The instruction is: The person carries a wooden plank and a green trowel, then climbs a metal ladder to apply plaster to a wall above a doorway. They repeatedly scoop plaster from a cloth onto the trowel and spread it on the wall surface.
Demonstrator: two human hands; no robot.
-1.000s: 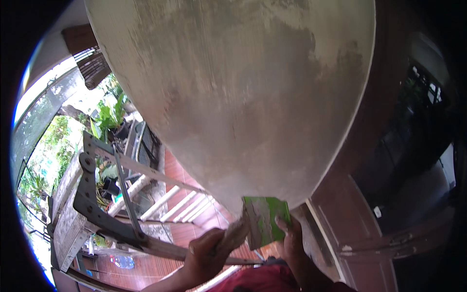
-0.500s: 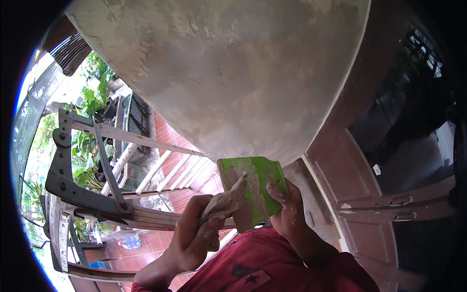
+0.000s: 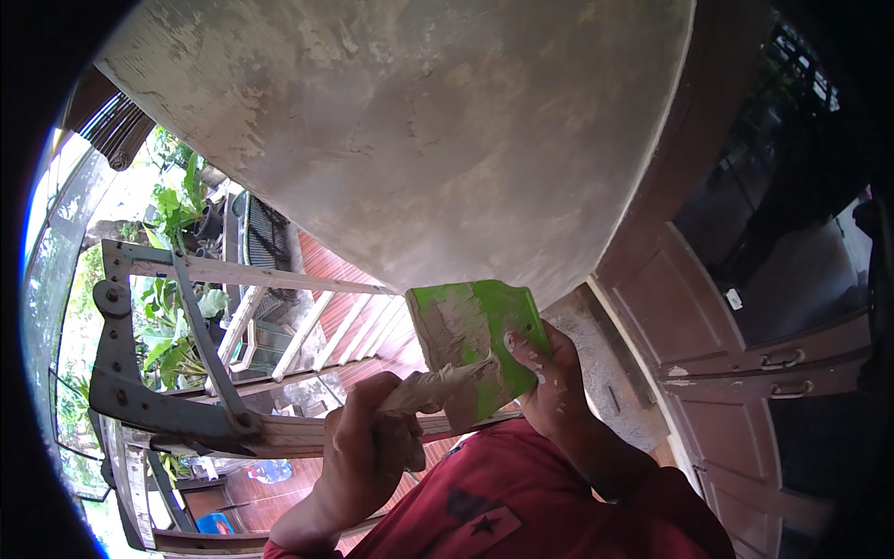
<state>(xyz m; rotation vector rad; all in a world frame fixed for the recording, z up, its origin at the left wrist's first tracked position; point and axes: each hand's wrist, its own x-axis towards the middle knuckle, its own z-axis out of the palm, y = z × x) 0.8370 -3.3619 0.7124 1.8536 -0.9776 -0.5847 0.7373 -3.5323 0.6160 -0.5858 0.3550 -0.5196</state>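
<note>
My right hand [image 3: 551, 377] grips a green plastic spreader [image 3: 507, 312] by its right edge, the thumb lying on its face. Grey-beige putty [image 3: 452, 326] coats much of the spreader's left side. My left hand [image 3: 365, 443] is closed round a narrow, putty-smeared tool [image 3: 424, 391], which looks like a scraper; its exact kind is hidden by the putty. That tool reaches across to the right, and its far end touches the lower part of the spreader. Spots of putty cling to my right fingers. Above both hands spreads a patchy, plastered surface [image 3: 419, 140].
At left stands a wooden ladder [image 3: 293, 435] with a grey metal hinge bracket [image 3: 121, 363]. Brown panelled doors [image 3: 666, 298] with dark glass and metal handles are at right. Red floor tiles [image 3: 279, 489] show below, and green plants [image 3: 172, 317] lie beyond the ladder.
The spreader sits slightly higher, and the tool in my left hand now lies flatter across it. The whole view has shifted a little.
</note>
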